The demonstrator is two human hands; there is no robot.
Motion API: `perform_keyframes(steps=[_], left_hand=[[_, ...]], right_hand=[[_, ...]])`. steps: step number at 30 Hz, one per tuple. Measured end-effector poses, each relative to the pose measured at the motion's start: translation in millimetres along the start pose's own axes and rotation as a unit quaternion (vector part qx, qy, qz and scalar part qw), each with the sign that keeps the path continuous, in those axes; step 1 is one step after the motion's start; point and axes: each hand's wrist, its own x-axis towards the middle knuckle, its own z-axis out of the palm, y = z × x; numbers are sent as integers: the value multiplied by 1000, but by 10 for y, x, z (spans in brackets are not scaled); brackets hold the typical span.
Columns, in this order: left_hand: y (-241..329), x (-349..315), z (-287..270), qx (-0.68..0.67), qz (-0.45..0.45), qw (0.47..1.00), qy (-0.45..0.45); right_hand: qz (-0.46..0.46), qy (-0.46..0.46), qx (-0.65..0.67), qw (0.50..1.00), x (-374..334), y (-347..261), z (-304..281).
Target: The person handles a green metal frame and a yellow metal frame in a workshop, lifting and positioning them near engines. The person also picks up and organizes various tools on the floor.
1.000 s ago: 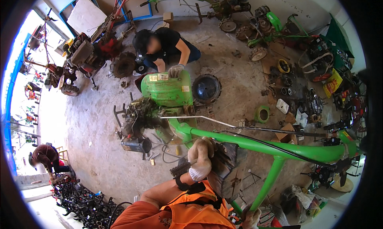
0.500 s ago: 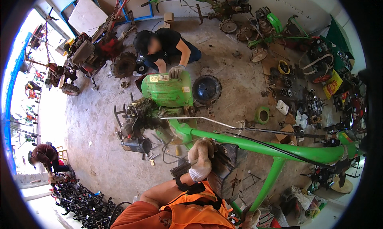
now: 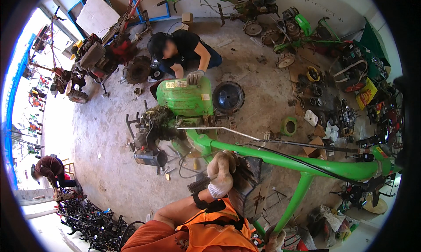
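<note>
A green walk-behind tiller (image 3: 263, 155) stretches across the view from its engine (image 3: 151, 131) to the right edge. My left hand (image 3: 221, 171), in a pale knit glove, is closed beside the green tube and the dark scuffed plate (image 3: 252, 175); what its fingers grip is hidden. At the lower edge my right hand (image 3: 275, 241), gloved too and partly cut off, is closed round a green handlebar by the foot of the slanting brace (image 3: 294, 201). Across from me, a crouching person in black rests a gloved hand (image 3: 195, 77) on the green fender (image 3: 184, 96).
A dark round wheel (image 3: 228, 97) lies beside the fender. Tools (image 3: 175, 164) lie under the machine. More tillers (image 3: 101, 59) stand along the back wall. Parts and a green ring (image 3: 288, 126) cover the right-hand floor. Another person (image 3: 50, 172) bends over black parts (image 3: 87, 221).
The whole view has shifted very slightly. My hands and the tiller stay in place, and the crouching person's hand remains on the fender.
</note>
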Motion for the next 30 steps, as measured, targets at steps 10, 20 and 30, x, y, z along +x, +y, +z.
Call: perform_keyframes(steps=[10,20,30], left_hand=[[-140,-40,-116,16,6,1000,3],[-222,-14,-290,51,-25,995,82],[-172,40,-203,161,-11,978,135]], right_hand=[[-29,7,-97,995,-78,-649,308],[-24,-65,-55,996,-246,-1528,903],[-21,-78,-130,988,-253,-1622,862]])
